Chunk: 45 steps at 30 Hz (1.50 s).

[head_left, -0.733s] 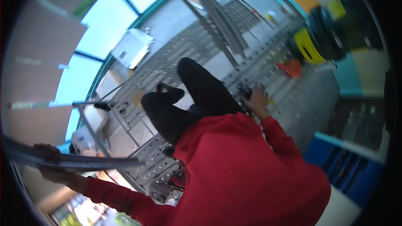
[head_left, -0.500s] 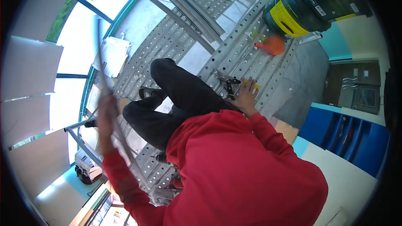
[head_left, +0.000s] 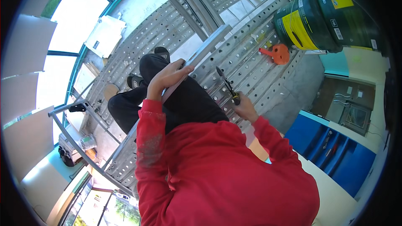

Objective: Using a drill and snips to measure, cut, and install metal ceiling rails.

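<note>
Across my lap lies a long grey metal channel [head_left: 212, 44], slanting from lower left to upper right. My left hand [head_left: 168, 77] is closed round it, thumb on the near side and fingers over the far edge. Part of the channel is hidden behind my left forearm. To the right, my right hand [head_left: 246, 108] grips tin snips [head_left: 226, 83] by their black and yellow handles. Their dark jaws point up and left, a short way off the channel. Whether the jaws are fully together is hard to make out.
I sit on a perforated metal scaffold platform [head_left: 261, 73]. An orange tool [head_left: 279, 54] rests on it near large dark green buckets [head_left: 307, 21] at upper right. More metal channels [head_left: 197, 6] lean ahead of me. A scaffold rail [head_left: 79, 142] stands at my left.
My left hand has brought the channel from upright at the far left down across my lap. My right hand, earlier spread on the platform by the tools, has picked up the snips.
</note>
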Tool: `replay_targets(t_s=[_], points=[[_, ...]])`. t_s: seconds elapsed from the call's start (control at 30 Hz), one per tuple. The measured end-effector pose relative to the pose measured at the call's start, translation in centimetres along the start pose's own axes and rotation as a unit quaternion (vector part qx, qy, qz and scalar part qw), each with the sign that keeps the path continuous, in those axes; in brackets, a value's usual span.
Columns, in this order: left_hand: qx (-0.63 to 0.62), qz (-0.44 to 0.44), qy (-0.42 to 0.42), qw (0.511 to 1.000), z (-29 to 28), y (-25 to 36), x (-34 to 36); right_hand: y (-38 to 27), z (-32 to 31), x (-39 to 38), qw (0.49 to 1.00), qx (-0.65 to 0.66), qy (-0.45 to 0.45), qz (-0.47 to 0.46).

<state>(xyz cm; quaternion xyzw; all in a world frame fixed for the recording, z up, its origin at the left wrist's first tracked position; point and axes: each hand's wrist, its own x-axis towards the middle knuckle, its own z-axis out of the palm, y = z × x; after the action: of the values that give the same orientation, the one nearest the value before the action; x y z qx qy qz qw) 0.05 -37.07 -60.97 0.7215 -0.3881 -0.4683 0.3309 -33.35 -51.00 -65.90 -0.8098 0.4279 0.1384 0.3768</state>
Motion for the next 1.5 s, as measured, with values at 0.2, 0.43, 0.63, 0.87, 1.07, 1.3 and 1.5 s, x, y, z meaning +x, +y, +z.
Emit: replay_targets(t_s=[0.2, 0.43, 0.63, 0.87, 1.07, 1.3, 1.5], points=[[-0.089, -0.041, -0.053, 0.994, 0.6, 1.8, -0.5, -4.4, -1.3, -2.0, 0.98, 0.163, -0.102, -0.058], [-0.066, -0.027, -0.046, 0.996, 1.0, 0.5, -0.4, -6.0, -1.5, -1.8, 0.979, 0.114, -0.107, -0.133], [-0.095, -0.032, -0.058, 0.993, 0.8, 0.5, -0.2, -6.3, -1.1, -1.7, 0.976, 0.135, -0.081, -0.152], [-0.123, -0.031, -0.074, 0.989, 0.6, 0.7, -0.4, -6.7, -1.7, -1.8, 0.975, 0.128, -0.134, -0.119], [-0.121, -0.019, -0.088, 0.989, 0.6, 0.7, -0.3, -7.6, -1.7, -1.5, 0.975, 0.129, -0.131, -0.122], [-0.145, -0.013, -0.095, 0.985, 0.7, 0.4, -0.4, -8.3, -2.4, -1.4, 0.976, 0.121, -0.134, -0.122], [-0.133, -0.006, -0.083, 0.988, 0.8, 0.2, -0.4, -7.4, -1.6, -0.7, 0.976, 0.109, -0.128, -0.14]])
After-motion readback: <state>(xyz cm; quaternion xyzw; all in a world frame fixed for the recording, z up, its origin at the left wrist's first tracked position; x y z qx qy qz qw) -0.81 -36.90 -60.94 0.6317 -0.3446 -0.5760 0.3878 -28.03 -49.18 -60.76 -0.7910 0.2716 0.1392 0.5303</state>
